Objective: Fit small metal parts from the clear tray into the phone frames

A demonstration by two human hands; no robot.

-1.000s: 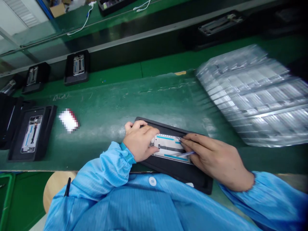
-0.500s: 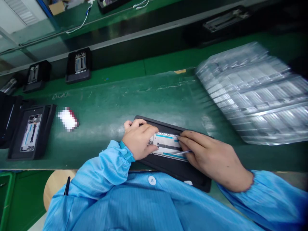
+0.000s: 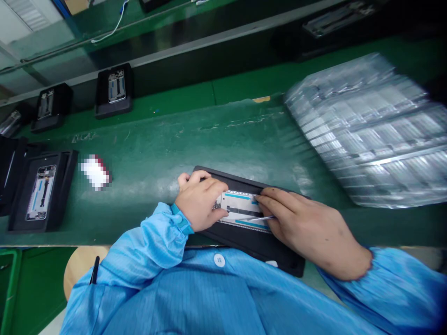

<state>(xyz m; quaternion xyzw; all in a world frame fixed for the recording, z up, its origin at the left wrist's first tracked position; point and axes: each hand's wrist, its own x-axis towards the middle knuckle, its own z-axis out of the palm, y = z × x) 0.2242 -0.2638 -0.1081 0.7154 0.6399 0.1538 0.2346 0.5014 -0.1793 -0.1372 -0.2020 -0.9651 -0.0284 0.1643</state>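
Green counter [image 3: 157, 139]: at its front edge I have my left hand [image 3: 199, 202] clamped on the phone frame [image 3: 237, 203] in a black tray [image 3: 244, 244], my right hand [image 3: 310, 228] pinching a thin tool [image 3: 260, 218] over it.

Silver frame [image 3: 240, 204], probably a phone's, in tray [image 3: 240, 243]

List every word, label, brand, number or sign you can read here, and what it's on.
No text is readable.
Table: faint letter-like marks, too blurred to read.
Pixelated item: nothing legible.
Nearest phone frame: no lettering can be made out.
Frame at far left: details too small to read.
Clear plastic trays: blurred, no text discernible.
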